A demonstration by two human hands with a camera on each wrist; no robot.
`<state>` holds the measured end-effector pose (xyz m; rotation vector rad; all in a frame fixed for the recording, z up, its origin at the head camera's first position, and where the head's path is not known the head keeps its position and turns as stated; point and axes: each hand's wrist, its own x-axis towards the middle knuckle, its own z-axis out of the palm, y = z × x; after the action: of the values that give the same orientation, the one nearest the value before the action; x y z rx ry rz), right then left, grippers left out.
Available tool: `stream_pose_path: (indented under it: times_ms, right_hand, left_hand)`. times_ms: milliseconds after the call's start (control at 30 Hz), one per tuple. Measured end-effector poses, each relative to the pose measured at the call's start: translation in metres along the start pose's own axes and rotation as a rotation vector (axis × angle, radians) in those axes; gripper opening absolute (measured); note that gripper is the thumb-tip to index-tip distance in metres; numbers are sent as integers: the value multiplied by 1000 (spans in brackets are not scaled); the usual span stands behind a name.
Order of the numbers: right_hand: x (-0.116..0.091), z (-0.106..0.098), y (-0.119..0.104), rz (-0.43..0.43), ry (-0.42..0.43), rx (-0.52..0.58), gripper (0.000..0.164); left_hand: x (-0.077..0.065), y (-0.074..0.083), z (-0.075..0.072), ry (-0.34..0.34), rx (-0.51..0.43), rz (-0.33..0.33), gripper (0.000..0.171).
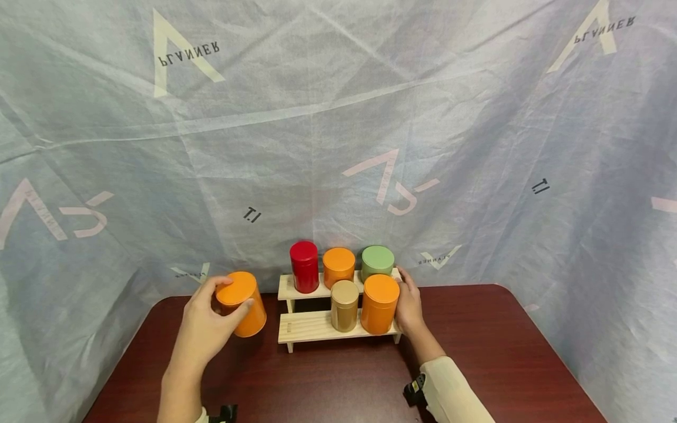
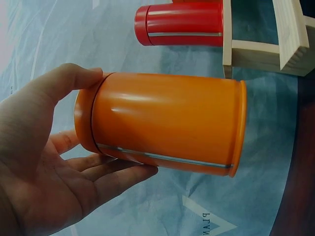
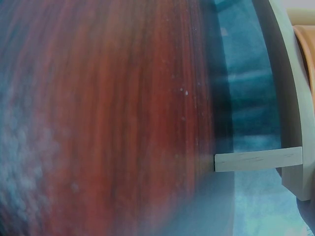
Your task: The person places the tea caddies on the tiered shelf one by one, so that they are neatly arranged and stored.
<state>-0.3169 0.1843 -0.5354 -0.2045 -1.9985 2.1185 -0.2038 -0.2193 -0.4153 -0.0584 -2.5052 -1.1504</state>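
In the head view, my left hand [image 1: 203, 323] grips an orange canister [image 1: 248, 308] by its lidded top, left of a two-tier wooden stand [image 1: 309, 326]. The left wrist view shows the thumb and fingers spread around the lid end of this canister [image 2: 167, 123]. My right hand [image 1: 409, 302] holds the stand's right end, its fingers at the upper tier and partly hidden behind another orange canister [image 1: 379, 308]. That canister stands on the lower tier beside a gold canister [image 1: 344, 308]. On the upper tier are red [image 1: 304, 270], orange [image 1: 339, 264] and green canisters [image 1: 378, 258].
The stand rests on a dark red-brown wooden table [image 1: 338, 388] with rounded far corners. A grey printed cloth [image 1: 296, 176] hangs close behind the stand and along both sides. In the right wrist view, a leg of the stand [image 3: 258, 160] shows beside the table top.
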Motion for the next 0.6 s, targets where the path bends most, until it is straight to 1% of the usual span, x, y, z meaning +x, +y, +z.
stream_pose_path:
  times_ms: [200,367,600]
  right_hand:
    - [0,0,1,0,-3,9,52]
    - [1,0,1,6,-11,22,52]
    - [1,0,1,5,-14,26,51]
  left_hand:
    - [-1,4,3,-10,-1,27,58]
    - [0,8,9,-26,-19,60,60]
    - [-1,11,18,-76,-60,63,62]
